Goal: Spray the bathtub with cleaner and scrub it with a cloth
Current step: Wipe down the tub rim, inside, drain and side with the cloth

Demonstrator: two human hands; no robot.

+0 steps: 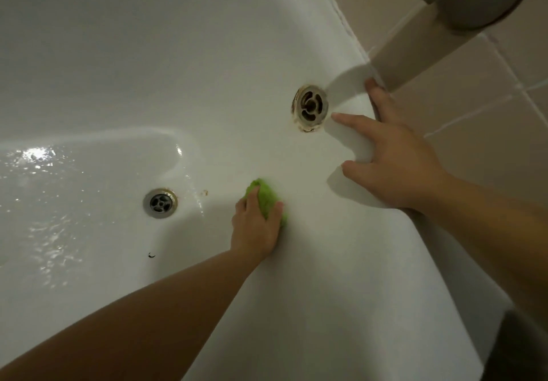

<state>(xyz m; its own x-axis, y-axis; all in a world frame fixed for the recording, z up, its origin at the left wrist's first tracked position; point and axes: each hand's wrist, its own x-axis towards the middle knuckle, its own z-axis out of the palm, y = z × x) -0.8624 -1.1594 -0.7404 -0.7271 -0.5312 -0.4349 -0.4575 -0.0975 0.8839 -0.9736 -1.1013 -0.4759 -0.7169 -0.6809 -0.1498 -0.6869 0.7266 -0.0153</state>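
Note:
I look down into a white bathtub (148,69) at its drain end. My left hand (256,226) holds a crumpled green cloth (267,199) and presses it against the tub's end wall, to the right of the floor drain (160,203). My right hand (391,158) rests with spread, straight fingers on the tub's rim beside the rusty overflow fitting (310,107). No cleaner bottle is in view.
The tub floor at the left is wet and glistening. A small dark fleck (151,255) lies on the floor below the drain. A grey tap spout (415,51) reaches over the rim from the beige tiled wall (489,107) at the upper right.

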